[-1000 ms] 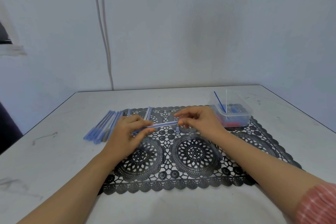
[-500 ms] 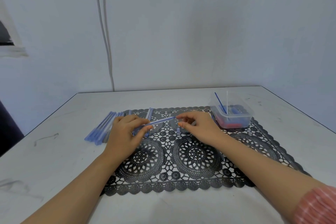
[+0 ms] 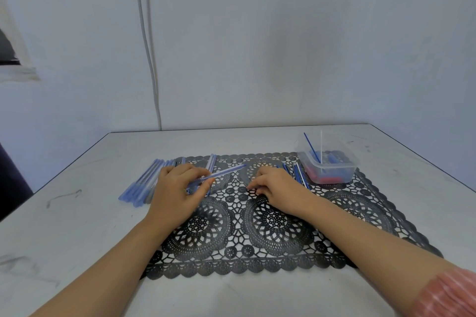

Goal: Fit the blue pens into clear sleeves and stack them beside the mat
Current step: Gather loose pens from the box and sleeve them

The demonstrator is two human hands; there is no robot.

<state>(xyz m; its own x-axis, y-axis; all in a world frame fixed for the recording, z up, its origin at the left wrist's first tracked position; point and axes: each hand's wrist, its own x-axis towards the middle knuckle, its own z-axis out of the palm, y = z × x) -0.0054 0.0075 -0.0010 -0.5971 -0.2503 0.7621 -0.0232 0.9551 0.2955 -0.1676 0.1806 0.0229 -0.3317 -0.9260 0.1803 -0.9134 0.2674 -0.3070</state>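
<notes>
My left hand [image 3: 177, 188] pinches a blue pen [image 3: 226, 172] near its lower end between thumb and curled fingers, and the pen slants up and away to that hand's right, above the mat [image 3: 257, 226]. My right hand [image 3: 278, 186] rests on the mat with loosely curled fingers, gripping nothing I can see. Loose pens [image 3: 300, 176] lie just beyond it, with a clear tub [image 3: 327, 162] past them. The stack of sleeved pens [image 3: 144, 183] lies on the surface [image 3: 77, 226] just left of my left hand.
</notes>
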